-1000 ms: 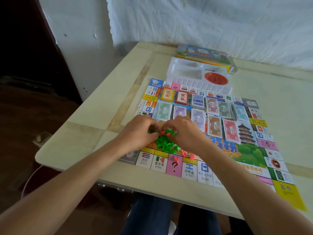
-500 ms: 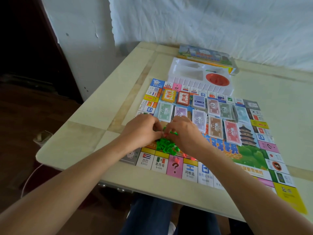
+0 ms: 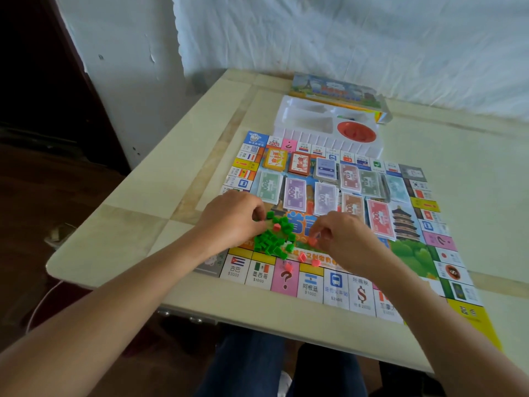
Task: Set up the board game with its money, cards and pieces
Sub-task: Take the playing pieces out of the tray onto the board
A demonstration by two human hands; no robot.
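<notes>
The game board (image 3: pixel 455 262) lies flat on the table. Stacks of paper money (image 3: pixel 294 193) and two card decks (image 3: pixel 299 164) sit on its far half. A heap of small green houses (image 3: pixel 270 242) lies near the board's front left. Several red pieces (image 3: pixel 302 256) are scattered beside it. My left hand (image 3: pixel 229 219) rests at the heap's left edge, fingers curled and touching green houses. My right hand (image 3: pixel 343 233) is to the right of the heap and pinches a small red piece (image 3: pixel 313 240) between thumb and fingers.
A white plastic box insert (image 3: pixel 303 118) with a red dish (image 3: pixel 356 131) stands behind the board. The colourful box lid (image 3: pixel 337 90) lies behind that, by the white cloth. The table's front edge is close to my body; its left edge drops to dark floor.
My hands were together over the green heap; now they have parted. The right hand has moved right with a red piece, and more of the heap is uncovered.
</notes>
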